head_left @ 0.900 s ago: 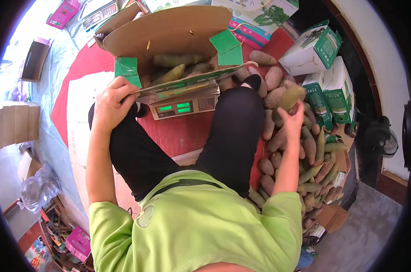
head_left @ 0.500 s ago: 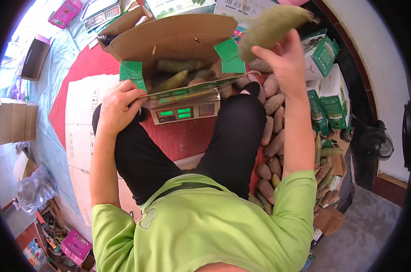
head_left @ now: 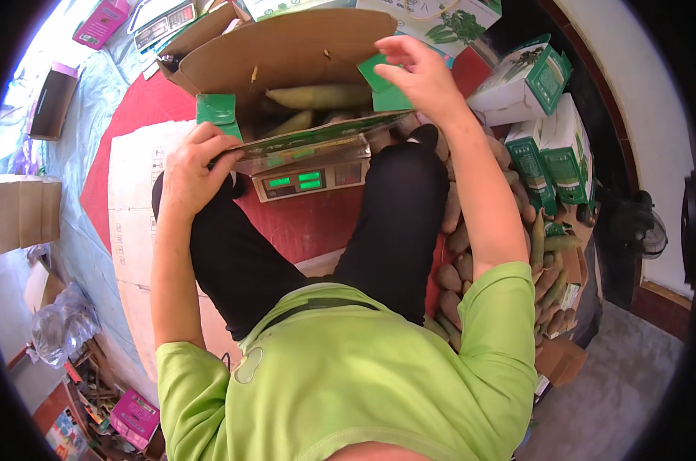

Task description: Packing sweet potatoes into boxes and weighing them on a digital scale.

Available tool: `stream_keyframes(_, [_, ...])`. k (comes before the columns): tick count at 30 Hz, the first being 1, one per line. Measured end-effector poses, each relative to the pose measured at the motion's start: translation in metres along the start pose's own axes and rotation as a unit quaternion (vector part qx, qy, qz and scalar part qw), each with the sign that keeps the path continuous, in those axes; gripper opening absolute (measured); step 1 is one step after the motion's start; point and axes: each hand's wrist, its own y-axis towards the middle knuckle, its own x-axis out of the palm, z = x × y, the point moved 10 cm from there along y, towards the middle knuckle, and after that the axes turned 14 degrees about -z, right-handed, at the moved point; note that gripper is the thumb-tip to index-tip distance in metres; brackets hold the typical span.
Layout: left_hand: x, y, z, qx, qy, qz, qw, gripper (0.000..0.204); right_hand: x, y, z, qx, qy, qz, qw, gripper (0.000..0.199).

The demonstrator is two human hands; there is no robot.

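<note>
The front rim of a brown cardboard box [head_left: 302, 150] is pinched by the left hand [head_left: 190, 170], fingers closed near the green left flap [head_left: 216, 110]. The right hand [head_left: 423, 75], half open with nothing grasped, is held beside the green right flap [head_left: 388, 86]; whether the flap is touched cannot be told. Inside the box, tapered green vegetables [head_left: 321, 97] are laid, with open room left above them before the tall, curved rear wall [head_left: 302, 50]. A scale [head_left: 314, 181], its display lit green, is set beneath the box on a red covering [head_left: 302, 230], between black-trousered legs [head_left: 233, 253]. Rounded brown vegetables [head_left: 451, 278] are heaped along the right side. Printing is borne by the box front and the green-and-white cartons [head_left: 567, 154]; a leafy vegetable is pictured on a white carton [head_left: 449, 23]. Small symbols are printed on pale flat cardboard [head_left: 137, 223] at the left.
</note>
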Motion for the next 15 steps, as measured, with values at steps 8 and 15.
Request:
stream_keyframes(8, [-0.002, 0.003, 0.008, 0.015, -0.005, 0.010, 1.000, 0.017, -0.034, -0.159, 0.159, 0.138, 0.208, 0.188, 0.950, 0.023])
stream_keyframes(15, [-0.001, 0.005, 0.009, 0.009, 0.025, 0.004, 1.000, 0.019, 0.045, -0.332, 0.256, 0.365, 0.227, 0.213, 0.878, 0.019])
